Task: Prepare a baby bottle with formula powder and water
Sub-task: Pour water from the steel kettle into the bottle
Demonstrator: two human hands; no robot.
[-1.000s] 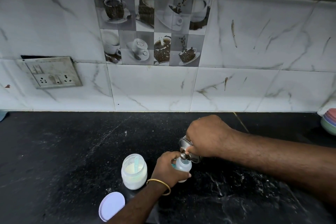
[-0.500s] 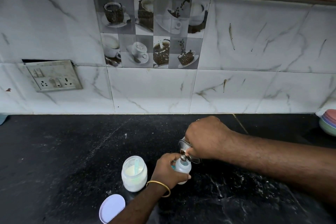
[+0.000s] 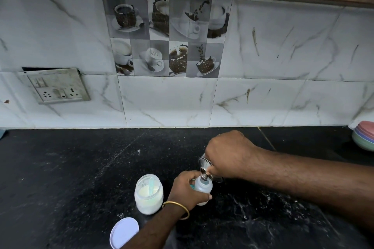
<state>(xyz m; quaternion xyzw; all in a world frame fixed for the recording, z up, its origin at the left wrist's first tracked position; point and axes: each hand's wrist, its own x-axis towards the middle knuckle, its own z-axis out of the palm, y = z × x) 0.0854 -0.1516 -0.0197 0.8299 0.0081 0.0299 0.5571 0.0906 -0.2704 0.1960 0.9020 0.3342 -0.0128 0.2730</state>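
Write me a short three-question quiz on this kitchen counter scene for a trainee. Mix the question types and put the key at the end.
1. True or false: the lid is screwed onto the powder jar.
2. Which hand grips the baby bottle?
A. the left hand
B. the right hand
C. neither
3. Fill in: the right hand tips a steel ______ over the mouth of the bottle.

Key
1. False: the jar stands open with a scoop inside, and the lid lies on the black counter in front of it.
2. A
3. vessel, tilted with its spout at the bottle's mouth.
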